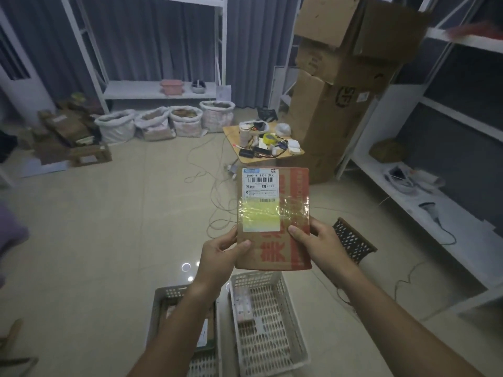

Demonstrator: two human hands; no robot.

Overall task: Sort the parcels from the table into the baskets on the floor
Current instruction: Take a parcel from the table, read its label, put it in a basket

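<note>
Head view, nearest first: two white lattice baskets sit on the floor below my forearms, the left basket (163,303) half hidden by my arm, the right basket (272,322) holding a few small parcels. Above them I hold a cardboard parcel (273,217) upright, label facing me, my left hand (220,254) gripping its lower left edge and my right hand (317,242) its lower right, thumbs on the front. I judge I am reading the label; next I must pick a basket and lower it in. Beyond my right hand a dark perforated basket (353,242) is partly covered. The label's print is mostly too small to read, and the source tabletop is out of sight.
</note>
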